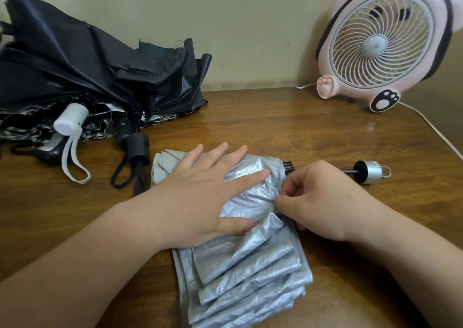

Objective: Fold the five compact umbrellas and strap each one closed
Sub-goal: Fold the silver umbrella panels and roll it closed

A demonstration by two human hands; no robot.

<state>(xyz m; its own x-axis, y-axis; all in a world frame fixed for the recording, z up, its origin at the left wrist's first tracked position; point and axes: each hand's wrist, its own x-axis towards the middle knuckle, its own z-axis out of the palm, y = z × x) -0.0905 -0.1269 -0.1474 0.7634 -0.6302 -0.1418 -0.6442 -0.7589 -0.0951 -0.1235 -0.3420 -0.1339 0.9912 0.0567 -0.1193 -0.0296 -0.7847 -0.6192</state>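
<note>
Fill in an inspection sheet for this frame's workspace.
Surface: wooden table, grain showing.
Job's things: silver umbrella lies unstrapped, pleats loose; black umbrellas heaped unfolded at back left.
Clutter: pink fan at back right.
Grippers: left hand presses flat on the silver umbrella; right hand pinches its fabric.
Cables: white cord runs from the fan off the right edge.
Surroundings: beige wall behind.

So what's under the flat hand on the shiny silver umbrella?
Under the left hand is the crumpled cloth of the silver umbrella, lying on the wooden table. The ribs inside are covered; only its handle pokes out past the right hand.
</note>
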